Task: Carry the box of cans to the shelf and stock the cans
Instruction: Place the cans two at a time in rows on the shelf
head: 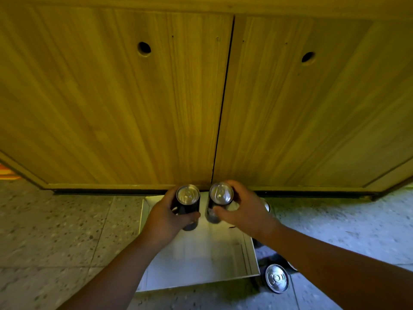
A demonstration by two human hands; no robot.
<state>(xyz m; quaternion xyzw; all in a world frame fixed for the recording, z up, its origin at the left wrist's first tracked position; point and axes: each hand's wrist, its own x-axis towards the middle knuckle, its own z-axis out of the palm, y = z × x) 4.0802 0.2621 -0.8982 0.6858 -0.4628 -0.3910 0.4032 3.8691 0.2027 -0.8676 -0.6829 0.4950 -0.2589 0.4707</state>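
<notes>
Cans are looking smooth and slippery (maybe heavy), so gripping the sides is best; left hand (165, 217) is squeezing one can (187, 203), right hand (242, 211) another (220, 201).

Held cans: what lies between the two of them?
Nothing. The head view shows a bare gap between the left hand's can and the right hand's can, with the cardboard box below.

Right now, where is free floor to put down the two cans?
Free: the tiled floor left of the box, below the closed cabinet doors; also the box's bare bottom. Crowded: right of the box, where a can and others stand under the right forearm.
</notes>
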